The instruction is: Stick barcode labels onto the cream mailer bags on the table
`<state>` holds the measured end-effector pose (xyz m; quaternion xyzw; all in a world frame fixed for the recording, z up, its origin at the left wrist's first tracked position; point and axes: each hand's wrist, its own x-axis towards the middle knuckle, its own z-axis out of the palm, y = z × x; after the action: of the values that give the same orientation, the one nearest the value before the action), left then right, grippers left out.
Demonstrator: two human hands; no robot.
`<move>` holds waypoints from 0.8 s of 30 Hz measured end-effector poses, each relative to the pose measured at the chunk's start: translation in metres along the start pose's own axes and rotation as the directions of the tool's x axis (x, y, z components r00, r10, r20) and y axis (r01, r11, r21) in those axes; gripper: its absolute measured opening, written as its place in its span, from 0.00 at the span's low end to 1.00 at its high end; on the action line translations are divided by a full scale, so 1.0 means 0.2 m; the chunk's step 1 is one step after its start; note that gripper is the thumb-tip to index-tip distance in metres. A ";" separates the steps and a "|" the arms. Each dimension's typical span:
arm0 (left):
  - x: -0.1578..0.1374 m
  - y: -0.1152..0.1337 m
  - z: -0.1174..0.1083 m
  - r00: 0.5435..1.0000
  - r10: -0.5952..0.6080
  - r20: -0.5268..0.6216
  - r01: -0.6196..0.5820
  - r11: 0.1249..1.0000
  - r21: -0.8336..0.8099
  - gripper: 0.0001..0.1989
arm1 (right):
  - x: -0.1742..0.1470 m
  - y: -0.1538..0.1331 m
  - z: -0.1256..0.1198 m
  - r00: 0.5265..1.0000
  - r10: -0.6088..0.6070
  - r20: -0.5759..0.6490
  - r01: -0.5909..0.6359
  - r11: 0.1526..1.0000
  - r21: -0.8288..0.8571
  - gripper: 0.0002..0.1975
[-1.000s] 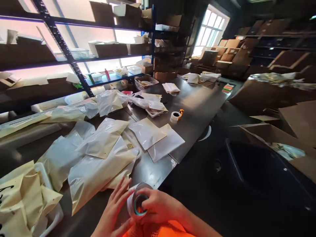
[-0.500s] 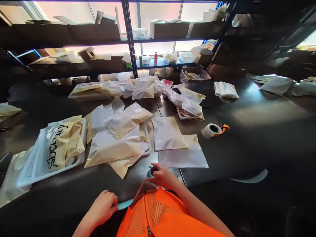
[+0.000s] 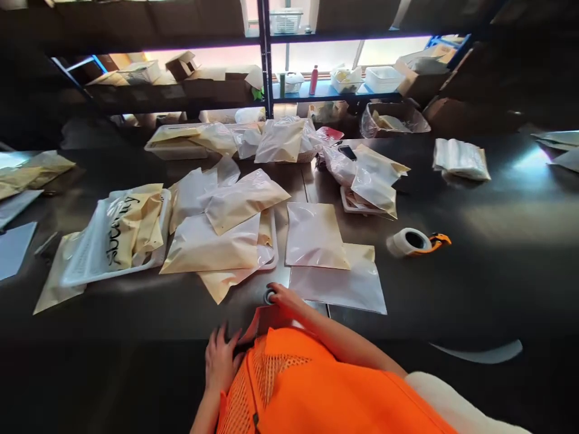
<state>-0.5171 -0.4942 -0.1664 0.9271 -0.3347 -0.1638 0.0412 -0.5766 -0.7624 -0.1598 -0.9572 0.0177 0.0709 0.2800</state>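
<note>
My right hand (image 3: 288, 301) is at the table's front edge, its fingers closed round a small roll of tape (image 3: 270, 296). Part of the roll is hidden by the fingers. Lower and to the left, my left hand (image 3: 221, 357) has its fingers apart beside my orange vest, with nothing visible in it. Just beyond the right hand lie two flat whitish plastic mailer bags (image 3: 315, 232), one overlapping the other. A pile of cream and white mailer bags (image 3: 212, 241) rests on a white tray (image 3: 272, 253) to the left of them.
At the left stands a white basket (image 3: 90, 259) with a lettered bag inside. A clear tape roll with an orange dispenser (image 3: 414, 242) sits at the right. More bags (image 3: 374, 184) and a phone (image 3: 347, 153) are farther back, before shelves (image 3: 266, 66) of boxes.
My left hand has moved up and right, its fingers spreading; the teal strip beside it no longer shows. My right hand stays at the tape roll. The view has tilted down.
</note>
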 end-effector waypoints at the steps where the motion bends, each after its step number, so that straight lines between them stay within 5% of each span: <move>1: 0.03 0.02 -0.05 0.995 0.053 0.079 -0.052 0.998 -0.018 0.18 | 0.00 0.02 -0.01 1.000 0.004 0.005 -0.004 0.999 -0.039 0.11; 4: 0.10 -0.01 -0.16 0.944 0.115 0.310 -0.084 0.990 -0.112 0.11 | 0.00 0.05 -0.03 0.999 0.032 0.008 -0.030 0.991 -0.132 0.10; 8: 0.08 -0.21 -0.28 0.912 0.057 0.407 0.013 0.986 -0.167 0.09 | -0.04 0.05 -0.07 0.992 0.124 -0.028 -0.127 0.976 -0.180 0.09; 13: -0.04 -0.39 -0.59 0.902 0.002 0.431 0.110 0.966 -0.233 0.10 | -0.07 0.02 -0.11 0.952 0.289 -0.101 -0.306 0.914 -0.265 0.12; 18: -0.04 -0.27 -0.91 0.955 0.092 0.283 0.046 0.894 -0.446 0.17 | 0.01 -0.03 -0.12 0.948 0.275 -0.158 -0.307 0.921 -0.241 0.12; 21: 0.07 -0.15 -0.99 0.950 0.242 0.196 -0.066 0.772 -0.632 0.12 | 0.05 -0.07 -0.15 0.942 0.298 -0.156 -0.326 0.922 -0.209 0.13; 24: 0.20 -0.08 -0.97 0.895 0.405 0.185 -0.034 0.477 -0.878 0.08 | 0.03 -0.16 -0.22 0.914 0.340 -0.221 -0.367 0.925 -0.094 0.14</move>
<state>-0.4144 -0.5142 0.0018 0.6826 -0.3290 -0.4712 0.4515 -0.5637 -0.7602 -0.1070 -0.9568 0.2143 0.0248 0.1948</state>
